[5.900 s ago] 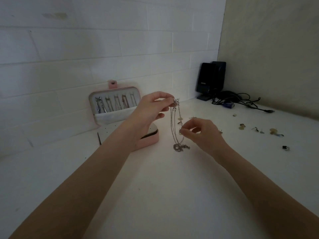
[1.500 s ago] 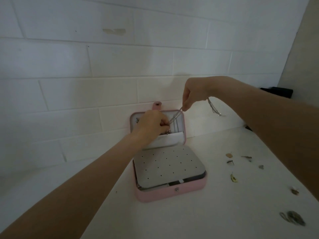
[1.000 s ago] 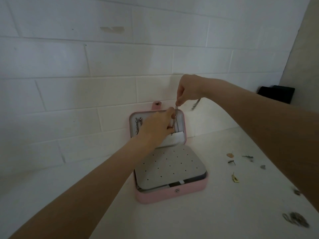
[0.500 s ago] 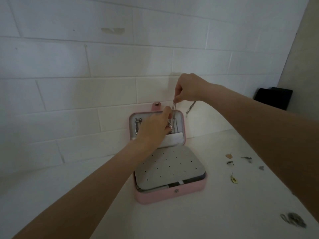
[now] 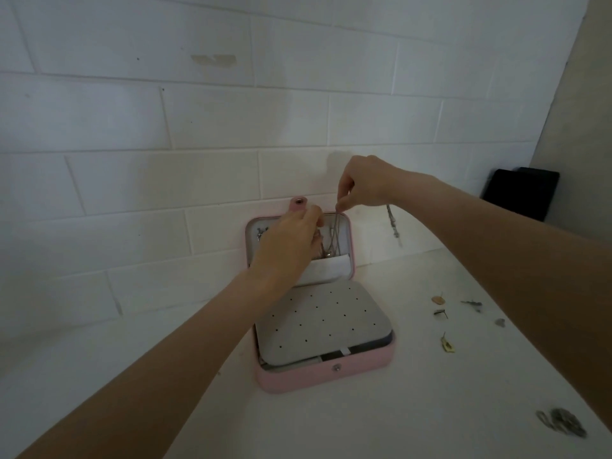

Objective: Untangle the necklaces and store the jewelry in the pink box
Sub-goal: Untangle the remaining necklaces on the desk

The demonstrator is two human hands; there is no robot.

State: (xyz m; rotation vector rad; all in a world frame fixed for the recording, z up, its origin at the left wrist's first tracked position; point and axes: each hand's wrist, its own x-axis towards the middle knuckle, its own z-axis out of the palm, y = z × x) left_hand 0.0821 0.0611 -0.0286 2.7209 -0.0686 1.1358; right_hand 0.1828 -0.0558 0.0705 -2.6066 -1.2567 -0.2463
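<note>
Wall (image 5: pixel 205 120): white brick, behind the box; a chipped patch high above it.
Desk (image 5: pixel 414 409): white, carries the box and the loose pieces.
Black object (image 5: pixel 521 193): far right of the box against the wall; its right side is cut by the side wall, and what it is cannot be made out.
Box (image 5: pixel 326 374): pink, open, near the wall. Its lid (image 5: pixel 349 233) stands upright with a snap tab at the top. The base is covered by a grey panel (image 5: pixel 321 323) dotted with small holes, so what lies under it is hidden; only a dark gap shows along the front edge.
Lid contents: a white pocket (image 5: pixel 331 268) across the bottom; thin chains of the necklace (image 5: pixel 335 235) hang in front of the lining into it. A small silver piece (image 5: pixel 260 232) shows at the lid's left; the rest is hidden by the left hand.
Left hand (image 5: pixel 286 243): in front of the lid, fingers curled at its top edge. Its grip faces away, so whether it holds anything cannot be told.
Right hand (image 5: pixel 362 185): above the lid's right corner, thumb and forefinger pinching the necklace's top.
Chain end (image 5: pixel 393 223): dangles right of the lid under the right wrist, blurred.
Loose pieces (image 5: pixel 445 313): small earrings scattered right of the box, too small to tell apart.
Tangle (image 5: pixel 561 427): a blurred dark metal heap, far right of the box's front.
</note>
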